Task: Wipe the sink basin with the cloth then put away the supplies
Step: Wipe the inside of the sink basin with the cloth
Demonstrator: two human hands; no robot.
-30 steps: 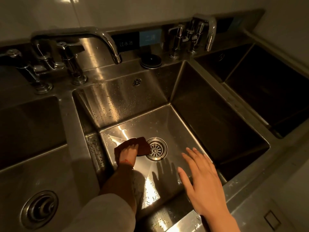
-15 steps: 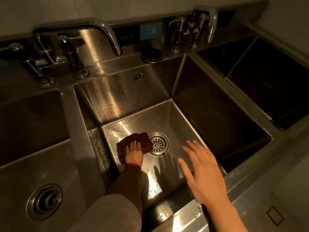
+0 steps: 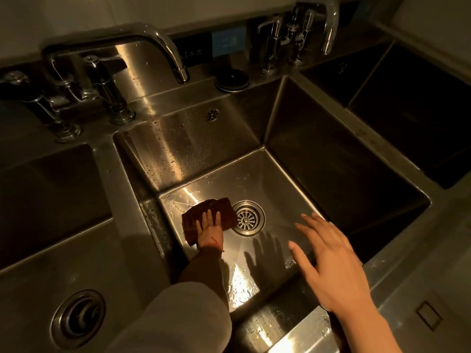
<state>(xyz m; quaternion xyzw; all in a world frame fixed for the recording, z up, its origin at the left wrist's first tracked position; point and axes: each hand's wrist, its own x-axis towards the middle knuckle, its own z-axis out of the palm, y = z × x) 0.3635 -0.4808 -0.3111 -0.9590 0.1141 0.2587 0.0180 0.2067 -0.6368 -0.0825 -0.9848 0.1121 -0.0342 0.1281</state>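
A dark brown cloth [image 3: 221, 208] lies flat on the floor of the middle steel sink basin [image 3: 275, 179], just left of the round drain [image 3: 246, 218]. My left hand [image 3: 210, 229] reaches deep into the basin and presses on the cloth with straight fingers. A red string circles that wrist. My right hand [image 3: 331, 261] hovers over the basin's front right corner, fingers spread and holding nothing; its shadow falls on the wet floor.
A curved faucet [image 3: 153, 44] arches over the basin's back wall, with lever handles [image 3: 102, 80] to its left. Further basins lie on the left [image 3: 46, 200] and right [image 3: 407, 110]. A black round cap [image 3: 232, 79] and a second tap set [image 3: 298, 29] stand on the back ledge.
My left hand has slid the cloth slightly away from me and spread it flatter beside the drain. My right hand stays hovering in about the same place.
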